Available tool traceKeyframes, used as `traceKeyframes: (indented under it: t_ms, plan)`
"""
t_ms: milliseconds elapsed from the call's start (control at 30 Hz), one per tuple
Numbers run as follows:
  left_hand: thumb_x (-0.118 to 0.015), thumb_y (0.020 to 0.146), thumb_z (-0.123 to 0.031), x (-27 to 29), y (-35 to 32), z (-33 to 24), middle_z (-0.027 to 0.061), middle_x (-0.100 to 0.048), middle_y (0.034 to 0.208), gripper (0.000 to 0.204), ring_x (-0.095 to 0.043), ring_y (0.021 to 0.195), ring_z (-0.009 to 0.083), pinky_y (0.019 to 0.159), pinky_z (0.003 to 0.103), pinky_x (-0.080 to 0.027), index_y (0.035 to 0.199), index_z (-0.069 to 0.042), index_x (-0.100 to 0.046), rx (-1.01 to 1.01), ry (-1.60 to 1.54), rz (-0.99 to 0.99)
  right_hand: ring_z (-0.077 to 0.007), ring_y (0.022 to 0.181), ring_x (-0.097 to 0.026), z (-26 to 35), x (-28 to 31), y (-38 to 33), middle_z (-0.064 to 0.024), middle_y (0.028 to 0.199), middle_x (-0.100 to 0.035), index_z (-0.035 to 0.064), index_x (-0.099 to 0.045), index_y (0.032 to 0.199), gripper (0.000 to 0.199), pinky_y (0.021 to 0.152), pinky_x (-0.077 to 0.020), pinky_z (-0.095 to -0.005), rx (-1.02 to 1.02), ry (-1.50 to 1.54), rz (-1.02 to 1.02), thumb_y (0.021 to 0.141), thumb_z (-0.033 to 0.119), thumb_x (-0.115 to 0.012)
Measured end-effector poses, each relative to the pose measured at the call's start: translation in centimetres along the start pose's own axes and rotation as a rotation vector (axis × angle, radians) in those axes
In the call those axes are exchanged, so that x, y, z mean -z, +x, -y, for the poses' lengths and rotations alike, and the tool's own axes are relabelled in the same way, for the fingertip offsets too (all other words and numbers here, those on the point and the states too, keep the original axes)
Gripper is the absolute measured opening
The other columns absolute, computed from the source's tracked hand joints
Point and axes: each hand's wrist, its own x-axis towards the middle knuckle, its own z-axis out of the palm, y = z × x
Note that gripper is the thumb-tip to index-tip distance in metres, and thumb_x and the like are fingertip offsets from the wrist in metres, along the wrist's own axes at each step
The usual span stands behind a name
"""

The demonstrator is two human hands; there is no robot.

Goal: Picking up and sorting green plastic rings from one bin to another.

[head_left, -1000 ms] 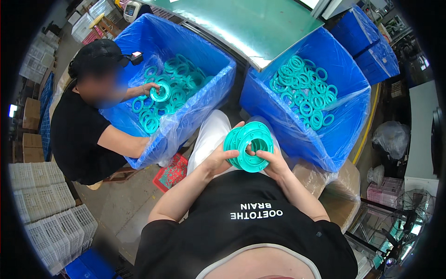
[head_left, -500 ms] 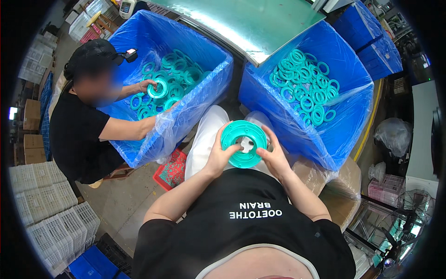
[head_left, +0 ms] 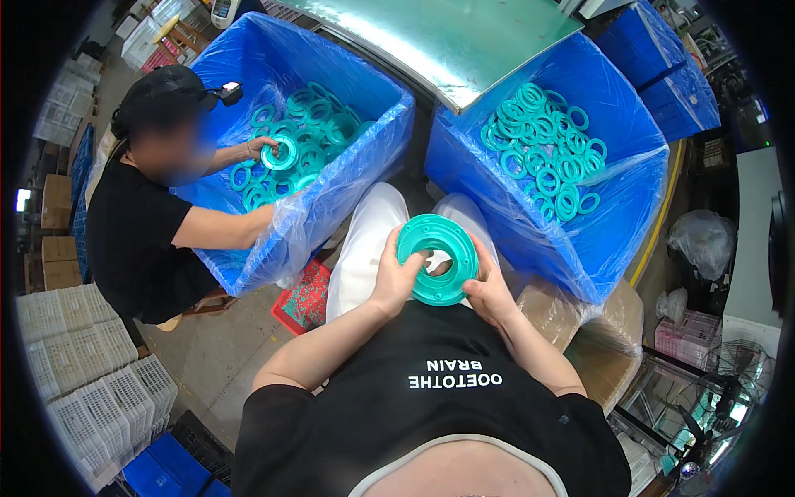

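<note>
A teal plastic ring (head_left: 438, 291) with a wide flange and a round central hole is held above my lap, its flat side facing up. On its left side my left hand (head_left: 396, 277) grips the rim, thumb at the central opening. My right hand (head_left: 493, 288) grips the opposite side, with the thumb on the lower right rim and other fingers hidden beneath; a fingertip shows through the hole. Ahead to the right, a blue lined bin (head_left: 617, 224) contains many similar teal rings (head_left: 546, 132). The left blue bin (head_left: 385, 124) contains more rings.
A co-worker in black (head_left: 137, 224) sits at the left bin, one hand holding a teal ring. A red tray (head_left: 286, 319) of small scraps stands on the floor by my left leg. A green-topped table (head_left: 447, 41) lies ahead; a cardboard box (head_left: 609, 356) sits at my right.
The ring has turned slightly in my hands. My right thumb has slid from the hole's edge out to the lower right rim. The co-worker's hand and ring have shifted slightly.
</note>
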Motion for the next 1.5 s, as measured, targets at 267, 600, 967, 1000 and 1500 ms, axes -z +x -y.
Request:
traceKeyframes:
  t_ms: [267, 600, 967, 1000, 1500]
  plan:
    - [-0.053, 0.087, -0.002, -0.5, 0.6, 0.0, 0.0095, -0.058, 0.107, 0.039, -0.058, 0.099, 0.0167, 0.087, 0.030, -0.046, 0.125, -0.001, -0.041, 0.022, 0.002, -0.049, -0.0245, 0.100, -0.061, -0.1, -0.7, 0.5, -0.0098, 0.131, -0.046, 0.0094, -0.020, 0.146, 0.100, 0.089, -0.0510, -0.0391, -0.035, 0.100, 0.050, 0.066, 0.013, -0.081]
    - [-0.064, 0.084, -0.008, 0.4, 0.6, -0.3, 0.0059, -0.058, 0.104, 0.041, -0.056, 0.093, 0.0134, 0.084, 0.028, -0.045, 0.121, -0.004, -0.047, -0.238, 0.441, -0.199, -0.0198, 0.087, -0.062, 1.3, 0.1, 1.6, -0.0110, 0.124, -0.051, 0.0089, -0.019, 0.146, 0.096, 0.081, -0.0520, -0.0340, 0.054, 0.070, -0.051, 0.070, 0.009, -0.077]
    - [-0.061, 0.090, -0.017, 2.4, -1.3, -4.0, 0.0009, -0.066, 0.091, 0.022, -0.050, 0.063, 0.0036, 0.055, 0.018, -0.040, 0.108, -0.003, -0.063, 0.216, 0.096, 0.207, -0.0228, 0.120, -0.049, 2.4, 0.4, -0.3, -0.0115, 0.132, -0.047, 0.0098, -0.022, 0.146, 0.092, 0.101, -0.0401, -0.0369, 0.275, -0.359, -0.189, 0.069, 0.003, -0.072]
    - [-0.061, 0.090, -0.017, 2.7, -1.3, -3.9, 0.0009, -0.066, 0.091, 0.022, -0.050, 0.063, 0.0036, 0.055, 0.018, -0.040, 0.108, -0.003, -0.063, 0.218, 0.095, 0.211, -0.0227, 0.120, -0.049, 2.4, 0.4, -0.5, -0.0118, 0.132, -0.046, 0.0096, -0.022, 0.146, 0.092, 0.101, -0.0405, -0.0368, 0.260, -0.332, -0.192, 0.069, 0.001, -0.071]
    - [-0.053, 0.093, -0.018, 2.7, -0.4, -2.6, 0.0135, -0.055, 0.072, 0.021, -0.057, 0.061, 0.0248, 0.056, 0.035, -0.044, 0.088, 0.002, -0.060, -0.510, 0.964, 0.001, -0.0217, 0.115, -0.051, 2.0, -1.8, -0.9, -0.0113, 0.130, -0.046, 0.0096, -0.025, 0.144, 0.084, 0.100, -0.0412, -0.0366, 0.148, -0.176, -0.303, 0.073, -0.003, -0.069]
